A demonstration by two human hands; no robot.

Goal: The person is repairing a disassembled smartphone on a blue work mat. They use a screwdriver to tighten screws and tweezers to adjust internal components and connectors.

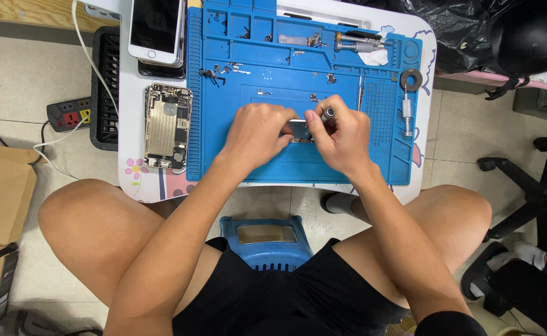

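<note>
Both hands meet over a small metal part (298, 129) at the centre of the blue mat (223, 124).

Left hand (256, 132) fingers pinch the part; right hand (343, 138) grips a screwdriver (327, 113) upright. Mat lies on a white table (131, 118); opened phone (168, 127) beside it, tiled floor (12, 74) below.

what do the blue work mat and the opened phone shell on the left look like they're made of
Blue work mat: looks like soft silicone or rubber, matte, with moulded compartments and ridges along its top edge.

Opened phone shell: seems to be metal, a pale gold satin finish on the inner plate, with dark components and small boards fitted around it. Exact alloy cannot be told.
</note>
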